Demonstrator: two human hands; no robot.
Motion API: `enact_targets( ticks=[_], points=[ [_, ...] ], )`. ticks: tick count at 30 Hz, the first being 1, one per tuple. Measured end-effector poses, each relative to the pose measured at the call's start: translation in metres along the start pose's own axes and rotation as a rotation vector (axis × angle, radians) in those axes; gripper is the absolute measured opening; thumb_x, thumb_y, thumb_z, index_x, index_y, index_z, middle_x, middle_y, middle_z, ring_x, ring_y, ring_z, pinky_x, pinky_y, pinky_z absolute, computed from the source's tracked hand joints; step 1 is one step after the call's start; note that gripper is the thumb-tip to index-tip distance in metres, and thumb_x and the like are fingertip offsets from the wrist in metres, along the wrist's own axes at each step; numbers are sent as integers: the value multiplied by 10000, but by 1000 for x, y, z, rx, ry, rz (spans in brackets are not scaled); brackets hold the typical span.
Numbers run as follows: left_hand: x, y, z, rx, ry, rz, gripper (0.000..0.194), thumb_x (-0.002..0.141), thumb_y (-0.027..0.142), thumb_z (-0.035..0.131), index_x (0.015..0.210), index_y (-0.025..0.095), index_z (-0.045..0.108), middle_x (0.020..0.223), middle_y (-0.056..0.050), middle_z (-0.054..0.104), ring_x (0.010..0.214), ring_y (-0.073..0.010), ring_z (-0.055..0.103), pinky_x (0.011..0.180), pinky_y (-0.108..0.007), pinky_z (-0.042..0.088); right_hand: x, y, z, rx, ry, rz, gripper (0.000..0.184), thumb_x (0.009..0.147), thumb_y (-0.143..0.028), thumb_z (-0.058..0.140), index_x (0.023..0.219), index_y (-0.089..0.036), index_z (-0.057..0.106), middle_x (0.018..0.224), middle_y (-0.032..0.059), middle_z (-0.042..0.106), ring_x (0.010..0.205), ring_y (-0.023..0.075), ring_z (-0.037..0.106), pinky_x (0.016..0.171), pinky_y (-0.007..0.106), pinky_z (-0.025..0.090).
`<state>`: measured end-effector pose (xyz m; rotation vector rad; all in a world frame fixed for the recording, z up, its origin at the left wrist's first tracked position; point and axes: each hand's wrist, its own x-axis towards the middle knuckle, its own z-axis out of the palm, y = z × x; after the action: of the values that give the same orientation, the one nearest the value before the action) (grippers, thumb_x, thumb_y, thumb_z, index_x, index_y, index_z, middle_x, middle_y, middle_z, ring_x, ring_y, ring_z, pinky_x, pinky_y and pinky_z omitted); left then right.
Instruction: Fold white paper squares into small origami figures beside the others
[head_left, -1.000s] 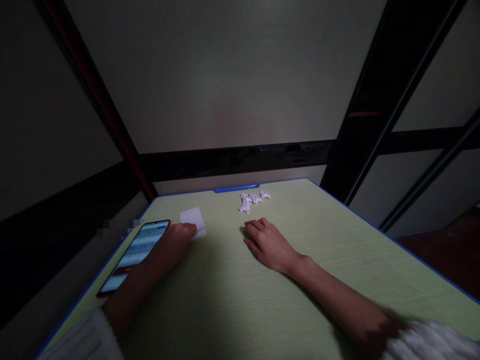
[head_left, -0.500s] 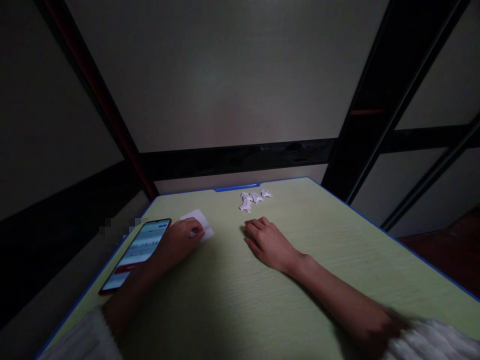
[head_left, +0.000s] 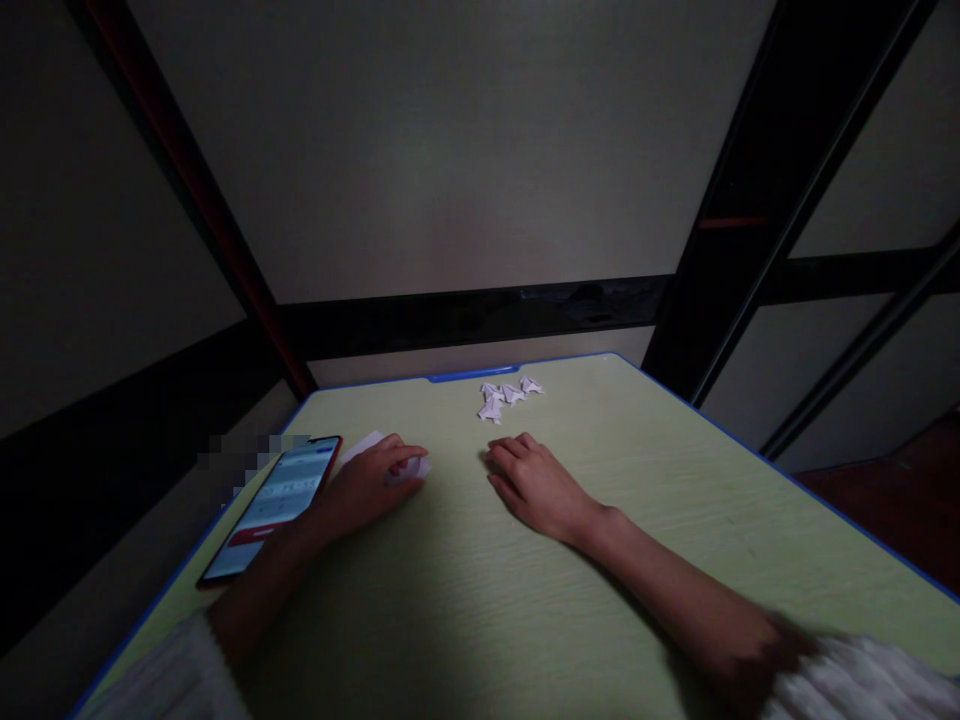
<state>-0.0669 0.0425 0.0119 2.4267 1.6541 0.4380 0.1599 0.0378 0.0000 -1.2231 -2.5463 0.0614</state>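
Observation:
My left hand point(head_left: 375, 482) lies over white paper near the left side of the table, thumb and forefinger spread apart. Part of the paper point(head_left: 409, 468) shows between them, and another part point(head_left: 363, 443) sticks out behind the knuckles. Whether this is one sheet or two is hidden by the hand. Palm down on the tabletop, my right hand point(head_left: 536, 485) rests with its fingers loosely stretched and holds nothing. Beyond its fingertips sit several small folded white paper figures point(head_left: 510, 394), shaped like origami frogs, grouped close together.
A phone point(head_left: 281, 500) with a lit timer screen lies left of my left wrist, partly under the forearm. The pale green table point(head_left: 675, 480) has a blue edge and a blue handle point(head_left: 474, 375) at the back. Behind it stands a panelled wall point(head_left: 450, 150).
My left hand has loosened from a curled pinch to spread fingers and shifted slightly right. The visible paper now reaches further left. My right hand has stayed still.

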Motion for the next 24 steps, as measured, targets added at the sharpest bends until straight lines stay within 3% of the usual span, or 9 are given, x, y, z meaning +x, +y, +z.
enact_targets(
  ticks=[6,11,20,24],
  points=[
    [-2,5,0,20,5,7,295,714,363,448,943,238,584,857,-1,565,735,-150,530,651,-251,394,0,0,0,9,-14,13,188,833,-228,380,940,-137,505,970,102,532,929,193,424,790,328,327],
    [-3,9,-3,89,5,64,273,778,374,349,876,237,564,875,-1,571,765,-155,526,656,-265,377,0,0,0,7,-13,7,187,829,-228,383,937,-137,507,968,104,537,925,197,422,784,329,330],
    [-4,4,0,390,68,52,233,717,147,330,796,195,544,869,-51,607,853,-209,546,740,-337,390,0,0,0,22,-13,8,189,833,-224,385,951,-138,505,978,104,528,933,197,424,783,333,326],
    [-4,3,1,441,144,-19,309,745,121,309,910,195,559,975,-66,613,921,-217,544,768,-341,398,0,0,0,18,-23,10,196,834,-225,378,950,-135,507,981,103,528,937,201,423,784,332,329]
  ],
)
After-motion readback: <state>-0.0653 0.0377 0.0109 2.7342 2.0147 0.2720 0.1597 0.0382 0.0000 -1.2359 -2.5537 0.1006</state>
